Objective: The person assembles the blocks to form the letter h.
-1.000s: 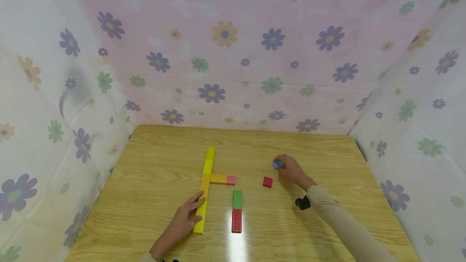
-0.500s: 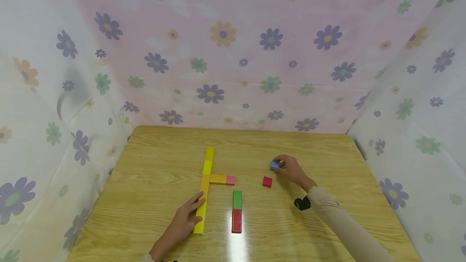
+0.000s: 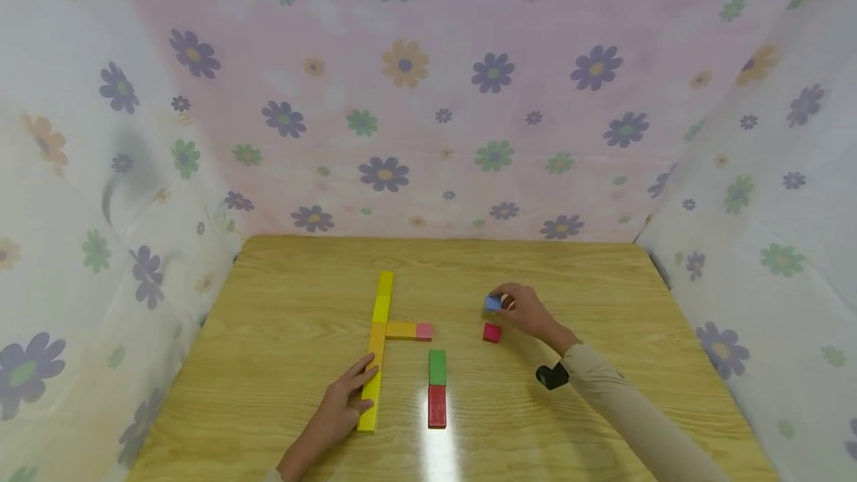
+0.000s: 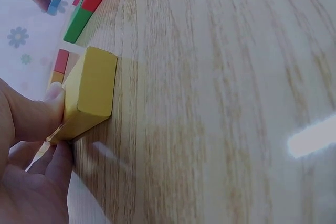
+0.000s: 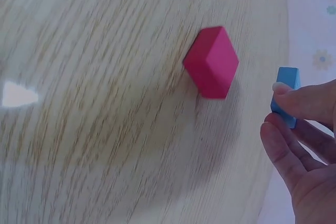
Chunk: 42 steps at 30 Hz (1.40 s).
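Between the thumb and fingers of my right hand is a small blue block, held behind the dark pink cube. My left hand rests on the table at the lower end of a line of blocks. Its thumb and fingers pinch the long yellow block nearest me from both sides. Above that block the line continues with an orange block and two short yellow blocks. A second orange block branches to the right, ending in a light pink cube.
Right of the line, a green block and a red block lie end to end. The wooden table is enclosed by flower-patterned cloth at the back and sides. A black wrist camera hangs by the right sleeve.
My right hand has moved left with the blue block, from beyond the dark pink cube's right side to just behind it. My left hand keeps its place on the yellow block.
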### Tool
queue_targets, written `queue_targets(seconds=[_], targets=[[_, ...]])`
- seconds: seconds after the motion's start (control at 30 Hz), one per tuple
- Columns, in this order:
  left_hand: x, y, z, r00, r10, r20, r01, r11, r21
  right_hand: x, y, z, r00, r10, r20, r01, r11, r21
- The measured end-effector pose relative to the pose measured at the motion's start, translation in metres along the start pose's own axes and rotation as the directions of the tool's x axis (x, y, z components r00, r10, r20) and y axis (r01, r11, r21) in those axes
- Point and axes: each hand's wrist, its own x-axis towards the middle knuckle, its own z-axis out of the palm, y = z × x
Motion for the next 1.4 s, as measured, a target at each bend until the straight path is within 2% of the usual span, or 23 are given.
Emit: queue_targets(seconds=[0.33,0.57,0.73,1.03,1.4], targets=[[0.0,0.0,0.002,1.0,-0.015,-0.009,0.015,1.0,-0.004,0.0,-0.02,0.015,0.998,-0.009,0.062,0.008,1.0,0.017],[-0.001,0.002,0.003,1.0,0.003,-0.016,-0.003,1.0,-0.003,0.003,-0.029,0.024,0.995,-0.055,0.087,0.054,0.998,0.02],[0.0,0.003,0.002,1.0,0.0,-0.01,0.0,1.0,-0.009,0.004,-0.033,0.031,0.993,-0.033,0.112,0.03,0.999,0.026],[-0.001,0.001,0.002,1.0,0.003,-0.01,-0.003,1.0,0.008,0.008,-0.04,0.046,0.987,-0.098,0.128,0.098,0.995,0.006],[0.0,0.0,0.002,1.0,0.009,-0.006,-0.009,1.0,0.002,0.006,-0.039,0.054,0.991,-0.047,0.127,0.044,0.999,0.029]])
